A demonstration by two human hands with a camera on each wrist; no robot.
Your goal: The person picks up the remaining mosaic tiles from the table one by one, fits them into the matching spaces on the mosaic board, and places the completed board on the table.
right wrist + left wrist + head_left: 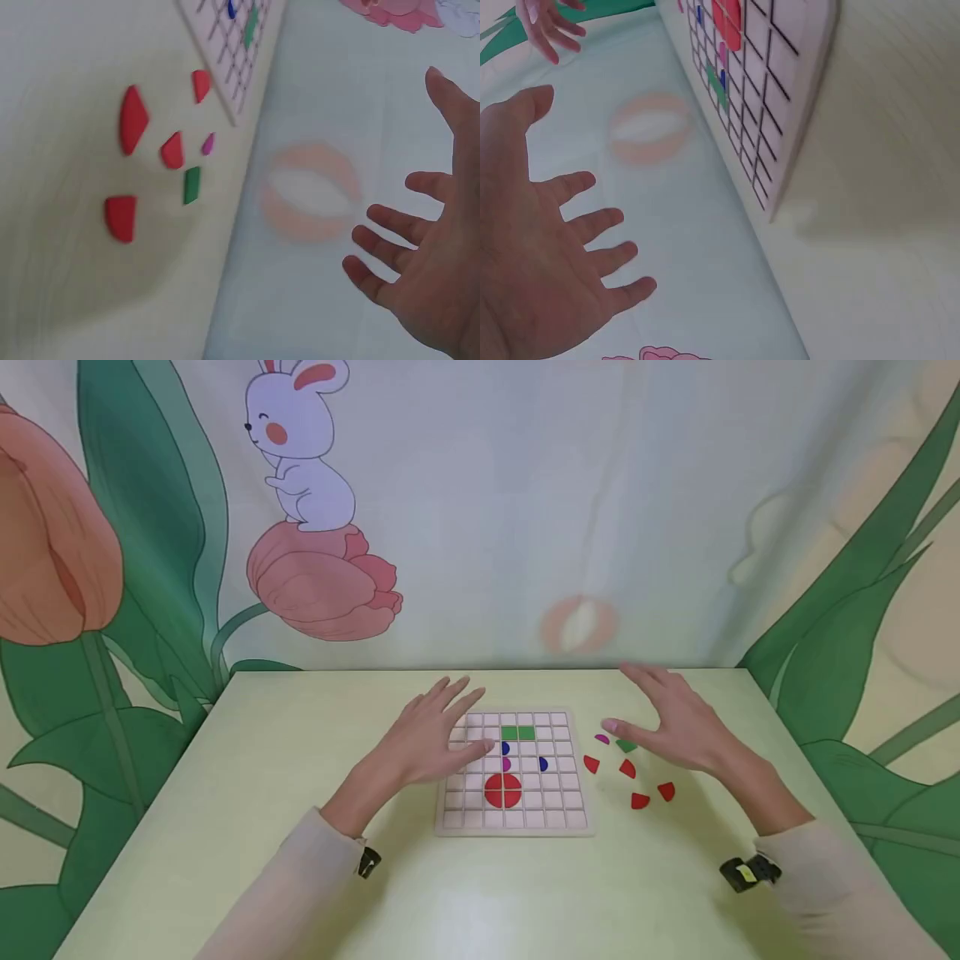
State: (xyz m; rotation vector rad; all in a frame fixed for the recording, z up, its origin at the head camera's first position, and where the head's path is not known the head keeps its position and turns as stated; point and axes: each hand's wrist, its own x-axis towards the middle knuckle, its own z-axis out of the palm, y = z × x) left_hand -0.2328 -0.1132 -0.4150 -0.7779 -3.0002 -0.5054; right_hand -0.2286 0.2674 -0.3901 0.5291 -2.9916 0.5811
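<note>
A white gridded board [558, 797] lies on the table, bearing a red circle of quarter pieces [503, 791], two green squares [518, 733], two dark blue half-rounds [543, 764] and a magenta half-round [507, 764]. My left hand [431, 735] hovers over the board's left side, fingers spread, holding nothing. To the right of the board, my right hand [686, 722] is raised with fingers apart, also holding nothing. Below it lie several loose red quarter pieces [126, 217], a green square [192, 185] and a small magenta half-round [208, 143].
The pale yellow table [300, 727] ends at a back edge against a printed curtain [480, 527] with a rabbit and tulips. Black wrist straps [742, 872] sit at both sleeves.
</note>
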